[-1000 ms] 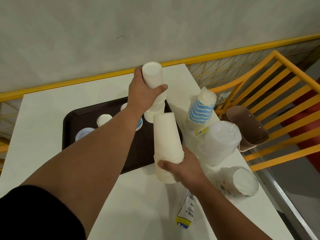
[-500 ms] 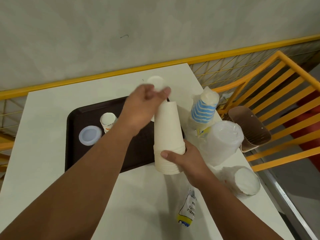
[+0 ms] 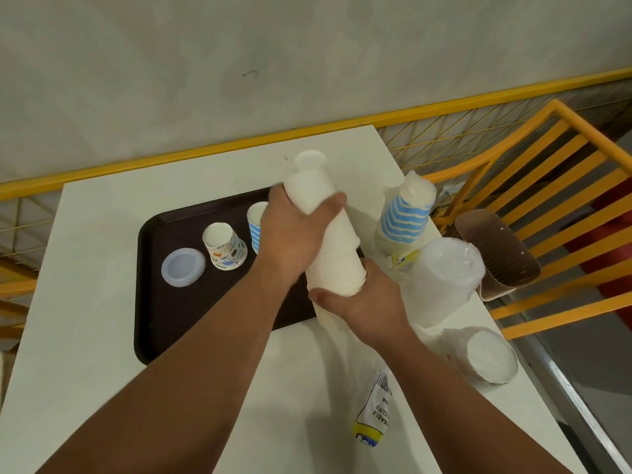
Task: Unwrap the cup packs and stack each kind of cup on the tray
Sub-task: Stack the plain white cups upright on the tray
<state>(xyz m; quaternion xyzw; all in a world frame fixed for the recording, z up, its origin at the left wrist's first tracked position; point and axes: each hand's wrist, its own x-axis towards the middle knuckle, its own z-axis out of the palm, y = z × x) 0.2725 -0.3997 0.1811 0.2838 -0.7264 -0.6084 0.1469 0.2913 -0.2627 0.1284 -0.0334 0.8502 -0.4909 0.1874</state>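
Both hands grip the white cup stack [image 3: 333,241] — left hand [image 3: 294,234] wrapped round its upper part, right hand [image 3: 362,302] curled round its base. Stack is tilted, held over the tray's [image 3: 154,302] right edge — tray carries a lid [image 3: 183,267], patterned cup [image 3: 225,246] and striped cup [image 3: 254,227]. Wrapped packs [image 3: 444,278] lie right of it on the table [image 3: 85,302].

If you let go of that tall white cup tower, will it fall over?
Probably. The white cup stack is tall, narrow and tilted, so it would likely tip. The left hand grips it high and the right hand low, which suggests it may bend or come apart. Paper cups look light.
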